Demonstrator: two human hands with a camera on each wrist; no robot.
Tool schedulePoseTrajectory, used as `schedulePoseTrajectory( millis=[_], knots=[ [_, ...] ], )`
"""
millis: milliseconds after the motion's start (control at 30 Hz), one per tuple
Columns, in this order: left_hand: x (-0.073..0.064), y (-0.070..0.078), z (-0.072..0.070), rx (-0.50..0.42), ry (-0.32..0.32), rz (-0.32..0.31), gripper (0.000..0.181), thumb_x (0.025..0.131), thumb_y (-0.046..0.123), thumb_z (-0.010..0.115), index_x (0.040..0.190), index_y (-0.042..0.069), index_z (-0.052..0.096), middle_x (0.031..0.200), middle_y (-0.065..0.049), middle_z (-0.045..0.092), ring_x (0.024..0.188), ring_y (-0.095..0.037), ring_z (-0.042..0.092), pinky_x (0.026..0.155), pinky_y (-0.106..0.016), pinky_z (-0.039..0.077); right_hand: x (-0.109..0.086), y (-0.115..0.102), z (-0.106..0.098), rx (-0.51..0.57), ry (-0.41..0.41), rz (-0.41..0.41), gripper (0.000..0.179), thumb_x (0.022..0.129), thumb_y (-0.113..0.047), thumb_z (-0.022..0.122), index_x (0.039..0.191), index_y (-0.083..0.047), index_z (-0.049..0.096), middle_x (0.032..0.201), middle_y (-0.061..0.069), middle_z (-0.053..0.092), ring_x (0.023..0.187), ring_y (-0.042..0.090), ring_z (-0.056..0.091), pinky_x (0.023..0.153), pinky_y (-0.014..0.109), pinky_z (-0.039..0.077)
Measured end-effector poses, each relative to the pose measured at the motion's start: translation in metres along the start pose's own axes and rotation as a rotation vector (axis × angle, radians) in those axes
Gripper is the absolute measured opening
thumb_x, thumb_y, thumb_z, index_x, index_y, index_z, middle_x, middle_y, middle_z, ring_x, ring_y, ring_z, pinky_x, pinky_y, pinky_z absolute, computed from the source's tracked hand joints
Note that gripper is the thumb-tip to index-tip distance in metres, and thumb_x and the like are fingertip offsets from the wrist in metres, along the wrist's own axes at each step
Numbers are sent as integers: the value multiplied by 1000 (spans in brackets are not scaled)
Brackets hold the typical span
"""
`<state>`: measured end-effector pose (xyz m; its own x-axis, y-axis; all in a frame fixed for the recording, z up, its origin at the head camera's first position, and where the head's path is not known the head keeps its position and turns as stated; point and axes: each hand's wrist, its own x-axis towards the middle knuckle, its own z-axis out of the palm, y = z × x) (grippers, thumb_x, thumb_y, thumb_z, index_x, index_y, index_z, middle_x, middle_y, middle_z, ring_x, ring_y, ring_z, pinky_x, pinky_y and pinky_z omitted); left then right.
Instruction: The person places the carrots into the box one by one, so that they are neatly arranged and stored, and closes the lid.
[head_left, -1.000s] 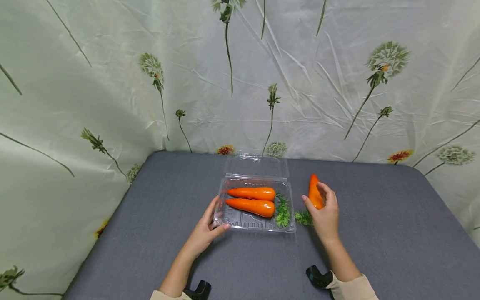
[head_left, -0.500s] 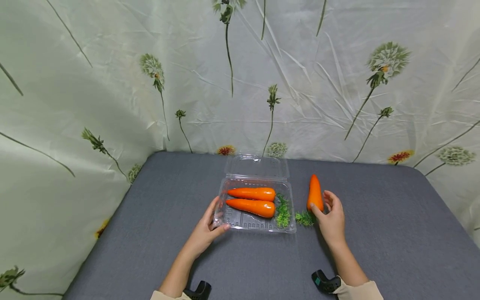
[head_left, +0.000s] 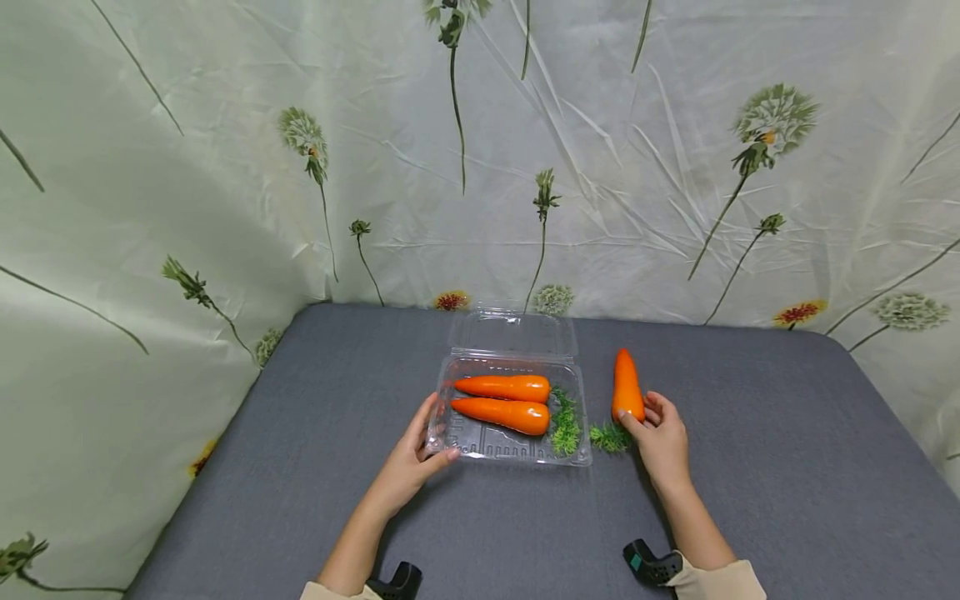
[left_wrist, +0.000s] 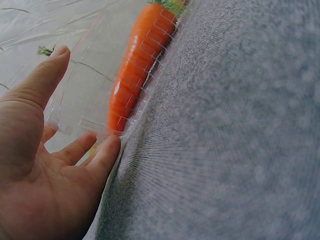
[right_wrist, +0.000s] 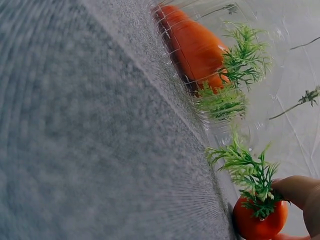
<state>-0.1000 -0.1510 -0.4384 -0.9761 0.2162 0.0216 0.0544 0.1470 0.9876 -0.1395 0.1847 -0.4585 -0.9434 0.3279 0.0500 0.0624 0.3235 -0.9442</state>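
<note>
Two orange carrots (head_left: pixel 502 387) lie side by side in a clear plastic clamshell box (head_left: pixel 495 454), green leafy tops to the right. My left hand (head_left: pixel 408 458) rests at the box's front left corner, fingers along its side and thumb by the front edge; in the left wrist view its fingertips (left_wrist: pixel 107 150) touch the box. A third carrot (head_left: pixel 627 383) lies to the right of the box, tip pointing away, with its green leaves (head_left: pixel 609 437) by the box's front right corner. My right hand (head_left: pixel 663 442) pinches this carrot's thick end, thumb (right_wrist: pixel 295 190) beside the leaf base.
The box's hinged lid (head_left: pixel 513 332) lies folded back behind it. Everything sits on a grey cloth-covered table (head_left: pixel 750 467). A pale curtain (head_left: pixel 645 167) with printed flowers hangs behind and at the left.
My right hand has moved back from beside the carrot's middle to its thick end and now pinches it. The carrot has shifted slightly left. My left hand and the box have stayed put.
</note>
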Motion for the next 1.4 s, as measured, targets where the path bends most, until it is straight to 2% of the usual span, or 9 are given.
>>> schedulePoseTrajectory(
  millis=[67, 167, 467, 767, 1167, 1400],
  knots=[
    [0, 0, 0, 2, 0, 0, 84, 80, 5, 67, 145, 10, 13, 144, -18, 21, 123, -39, 32, 95, -49, 32, -1, -1, 0, -38, -7, 21, 53, 81, -6, 65, 124, 11, 41, 118, 28, 49, 103, 33, 50, 65, 2, 35],
    [0, 1, 0, 2, 0, 1, 84, 80, 4, 67, 145, 9, 13, 145, -17, 21, 123, -38, 32, 94, -48, 33, -1, -2, -1, -68, 2, 28, 49, 81, -9, 65, 122, 10, 45, 116, 28, 51, 101, 33, 52, 62, 2, 35],
    [0, 0, 0, 4, 1, 1, 84, 80, 5, 67, 144, 9, 13, 144, -18, 21, 123, -39, 32, 95, -49, 31, -1, -4, -2, 21, 48, 38, 51, 83, -14, 64, 127, 5, 45, 122, 22, 50, 108, 27, 48, 66, 4, 35],
    [0, 0, 0, 3, 0, -1, 84, 80, 5, 67, 145, 10, 14, 144, -18, 21, 123, -39, 31, 95, -50, 31, -2, -10, -4, 109, 108, -10, 48, 82, -11, 65, 126, 2, 48, 121, 16, 51, 111, 24, 46, 73, 8, 35],
    [0, 1, 1, 10, 5, -16, 85, 80, 7, 68, 145, 10, 14, 144, -18, 21, 124, -39, 31, 96, -50, 29, -5, -25, -4, 167, 123, -58, 49, 82, -9, 65, 127, -1, 47, 120, 10, 50, 104, 13, 44, 72, 11, 39],
    [1, -1, 0, -20, -11, -13, 85, 80, 5, 67, 145, 9, 12, 145, -18, 20, 125, -38, 30, 97, -48, 29, -4, -40, 1, 245, 96, -117, 49, 82, -3, 64, 128, 1, 45, 121, 10, 48, 106, 15, 45, 76, 11, 41]
  ],
)
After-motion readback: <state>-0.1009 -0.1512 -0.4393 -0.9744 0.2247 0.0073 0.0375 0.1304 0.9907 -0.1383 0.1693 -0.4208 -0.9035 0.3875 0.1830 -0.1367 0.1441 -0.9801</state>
